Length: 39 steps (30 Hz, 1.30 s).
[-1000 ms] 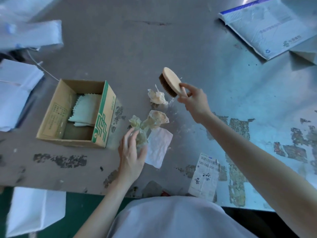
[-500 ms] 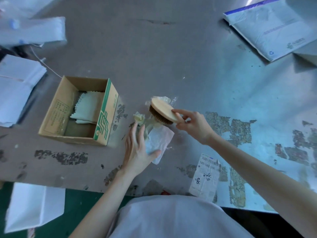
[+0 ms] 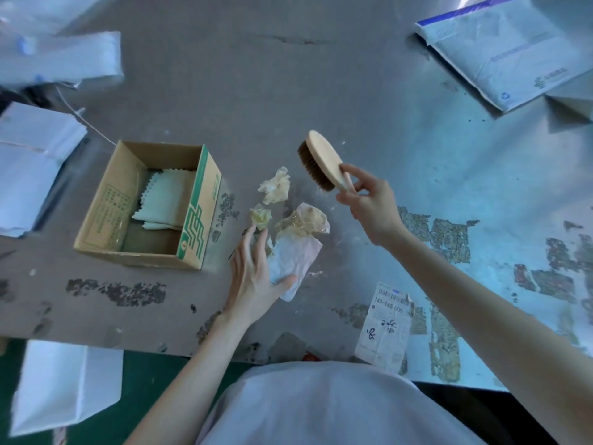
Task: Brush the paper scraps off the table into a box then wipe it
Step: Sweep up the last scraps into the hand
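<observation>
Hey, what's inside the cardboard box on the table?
Inside the cardboard box lie pale cloths with zigzag edges, overlapping, on its bare floor. None of the paper scraps is in it. Whatever is under the cloths is covered.

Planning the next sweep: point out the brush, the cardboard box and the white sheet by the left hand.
brush [image 3: 324,160], head view, wooden back.
cardboard box [image 3: 197,216], head view, green-printed side wall.
white sheet [image 3: 295,256], head view, wrinkled middle.

Left hand [image 3: 253,277] lies flat, fingers straight — right hand [image 3: 369,203] raised, arm outstretched, fingers pinching.
</observation>
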Each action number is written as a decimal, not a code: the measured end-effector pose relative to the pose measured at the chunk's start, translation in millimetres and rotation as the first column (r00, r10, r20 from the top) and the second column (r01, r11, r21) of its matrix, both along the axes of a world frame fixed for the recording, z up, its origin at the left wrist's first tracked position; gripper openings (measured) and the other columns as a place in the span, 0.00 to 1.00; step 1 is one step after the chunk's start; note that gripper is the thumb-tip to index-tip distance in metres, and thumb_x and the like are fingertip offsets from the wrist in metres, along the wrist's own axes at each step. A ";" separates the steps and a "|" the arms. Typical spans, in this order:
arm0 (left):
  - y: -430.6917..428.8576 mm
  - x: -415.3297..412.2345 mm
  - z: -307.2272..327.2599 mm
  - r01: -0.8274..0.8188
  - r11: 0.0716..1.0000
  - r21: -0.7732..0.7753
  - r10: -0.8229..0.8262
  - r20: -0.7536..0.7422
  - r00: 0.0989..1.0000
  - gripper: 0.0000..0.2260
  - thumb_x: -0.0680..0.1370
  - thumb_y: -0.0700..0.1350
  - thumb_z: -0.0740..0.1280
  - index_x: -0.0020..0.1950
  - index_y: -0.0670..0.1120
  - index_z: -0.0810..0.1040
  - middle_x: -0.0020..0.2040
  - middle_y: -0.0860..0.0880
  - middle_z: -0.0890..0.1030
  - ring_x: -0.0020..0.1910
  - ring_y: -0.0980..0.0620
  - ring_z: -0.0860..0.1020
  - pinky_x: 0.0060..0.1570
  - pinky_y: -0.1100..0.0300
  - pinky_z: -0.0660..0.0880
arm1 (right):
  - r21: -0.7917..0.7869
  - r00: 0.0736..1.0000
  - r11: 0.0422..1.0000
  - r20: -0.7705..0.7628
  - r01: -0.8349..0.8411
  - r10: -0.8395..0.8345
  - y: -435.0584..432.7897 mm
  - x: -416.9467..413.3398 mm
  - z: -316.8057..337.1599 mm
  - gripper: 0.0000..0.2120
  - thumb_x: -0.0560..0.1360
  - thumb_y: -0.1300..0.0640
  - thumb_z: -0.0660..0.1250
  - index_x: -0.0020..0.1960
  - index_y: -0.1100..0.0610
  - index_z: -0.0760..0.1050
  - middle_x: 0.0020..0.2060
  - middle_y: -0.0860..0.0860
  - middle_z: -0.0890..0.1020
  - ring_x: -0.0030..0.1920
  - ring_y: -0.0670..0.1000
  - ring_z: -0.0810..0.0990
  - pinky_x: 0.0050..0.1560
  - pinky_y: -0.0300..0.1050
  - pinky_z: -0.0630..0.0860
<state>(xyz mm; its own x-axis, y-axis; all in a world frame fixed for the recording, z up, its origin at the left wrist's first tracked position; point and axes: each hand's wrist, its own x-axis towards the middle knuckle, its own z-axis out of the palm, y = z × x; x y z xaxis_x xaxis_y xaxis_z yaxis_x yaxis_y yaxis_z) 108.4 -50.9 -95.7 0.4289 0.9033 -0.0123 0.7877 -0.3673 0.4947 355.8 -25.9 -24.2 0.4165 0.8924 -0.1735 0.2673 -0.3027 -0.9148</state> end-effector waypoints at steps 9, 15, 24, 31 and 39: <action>-2.5 -1.0 2.6 -0.030 1.000 0.004 0.030 -0.022 0.999 0.44 0.67 0.60 0.72 0.74 0.42 0.57 0.74 0.41 0.57 0.70 0.42 0.61 0.66 0.46 0.63 | -0.160 0.843 0.928 0.386 -0.337 0.373 62.8 -18.3 12.6 0.28 0.67 0.63 0.67 0.65 0.47 0.75 0.56 0.54 0.82 0.55 0.56 0.78 0.53 0.46 0.75; -0.7 -0.4 -0.3 -0.051 0.999 -0.013 0.051 -0.023 0.998 0.44 0.68 0.60 0.72 0.74 0.42 0.57 0.76 0.41 0.52 0.74 0.42 0.56 0.68 0.46 0.59 | -0.290 0.803 0.860 0.323 -0.419 0.500 34.9 -1.7 12.8 0.22 0.71 0.62 0.68 0.64 0.48 0.77 0.43 0.51 0.79 0.45 0.50 0.74 0.43 0.34 0.64; 3.5 1.9 -1.6 -0.051 0.999 -0.006 0.052 0.073 0.996 0.47 0.66 0.58 0.75 0.75 0.42 0.56 0.76 0.42 0.54 0.74 0.44 0.56 0.68 0.52 0.56 | -0.245 0.959 0.930 0.003 -0.275 0.285 -43.0 -8.3 -14.1 0.24 0.69 0.63 0.70 0.63 0.46 0.78 0.36 0.51 0.77 0.28 0.47 0.69 0.30 0.34 0.67; 3.8 4.3 -7.1 -0.041 0.999 -0.013 0.043 0.180 0.983 0.46 0.66 0.54 0.77 0.75 0.42 0.56 0.75 0.41 0.58 0.74 0.43 0.59 0.71 0.50 0.59 | -0.228 0.980 0.969 -0.194 -0.096 0.051 -83.7 -54.6 -40.6 0.25 0.67 0.61 0.73 0.62 0.45 0.78 0.30 0.45 0.72 0.28 0.46 0.68 0.32 0.38 0.67; 5.4 1.7 -13.5 -0.020 0.992 0.124 0.000 0.157 0.988 0.37 0.67 0.35 0.74 0.71 0.42 0.60 0.67 0.40 0.68 0.68 0.41 0.67 0.67 0.50 0.65 | -0.264 0.903 0.960 -0.429 -0.089 -0.034 -91.7 -71.4 -28.7 0.25 0.70 0.70 0.68 0.64 0.55 0.77 0.26 0.52 0.67 0.24 0.49 0.63 0.24 0.40 0.61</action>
